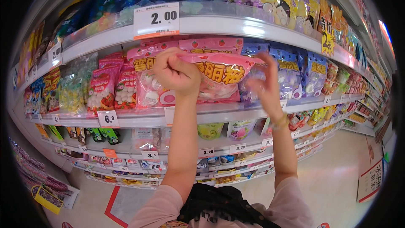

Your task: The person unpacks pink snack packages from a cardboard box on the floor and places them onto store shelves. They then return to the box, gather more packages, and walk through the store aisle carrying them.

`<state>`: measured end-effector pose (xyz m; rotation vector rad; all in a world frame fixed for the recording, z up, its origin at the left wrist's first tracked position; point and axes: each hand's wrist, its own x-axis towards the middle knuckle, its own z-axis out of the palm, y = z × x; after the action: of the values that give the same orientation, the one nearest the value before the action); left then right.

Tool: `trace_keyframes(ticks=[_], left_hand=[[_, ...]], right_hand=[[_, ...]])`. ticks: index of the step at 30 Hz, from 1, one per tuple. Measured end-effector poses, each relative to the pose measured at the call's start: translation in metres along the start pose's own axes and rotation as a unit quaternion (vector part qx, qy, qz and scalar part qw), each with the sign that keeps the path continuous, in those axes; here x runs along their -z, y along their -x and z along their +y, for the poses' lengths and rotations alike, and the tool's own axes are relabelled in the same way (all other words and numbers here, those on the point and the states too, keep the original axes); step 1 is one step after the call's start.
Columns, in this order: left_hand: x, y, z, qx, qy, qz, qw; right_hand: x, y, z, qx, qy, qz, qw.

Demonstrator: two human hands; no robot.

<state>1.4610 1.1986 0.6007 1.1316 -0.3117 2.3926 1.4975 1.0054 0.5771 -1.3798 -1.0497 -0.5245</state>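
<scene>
My left hand (177,71) is closed on the left end of a pink bag of candy (220,71) with yellow lettering, held in front of similar pink bags (149,93) on the middle shelf. My right hand (263,82), slightly blurred, is at the bag's right end with its fingers apart and curved; whether a fingertip touches the plastic is unclear. Blue bags (310,74) of the same shape stand behind and right of that hand.
An upper shelf edge (219,24) with price tags runs above my hands; the middle shelf's edge (76,118) runs below. Lower shelves hold small packages. A purple packaged display (31,164) stands at lower left, a red-bordered sign (370,179) at lower right on the floor (325,169).
</scene>
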Motion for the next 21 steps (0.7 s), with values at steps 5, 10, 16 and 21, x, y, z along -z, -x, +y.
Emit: trace_keyframes(ticks=[5,10,16,21], left_hand=[[-0.01,0.029,0.004,0.129,-0.041,-0.106,0.985],[0.015,0.008,0.03,0.15,-0.119,-0.215,0.958],[0.05,0.01,0.057,0.052,-0.301,-0.451,0.839],[0.041,0.03,0.042,0.051,-0.397,-0.427,0.811]], right_hand=[[-0.017,0.024,0.012,-0.017,0.274,-0.073,0.959],[-0.012,0.028,0.015,-0.073,0.27,-0.09,0.956],[-0.003,0.026,0.024,-0.096,0.295,-0.161,0.937],[-0.03,0.005,0.006,0.026,0.365,-0.001,0.931]])
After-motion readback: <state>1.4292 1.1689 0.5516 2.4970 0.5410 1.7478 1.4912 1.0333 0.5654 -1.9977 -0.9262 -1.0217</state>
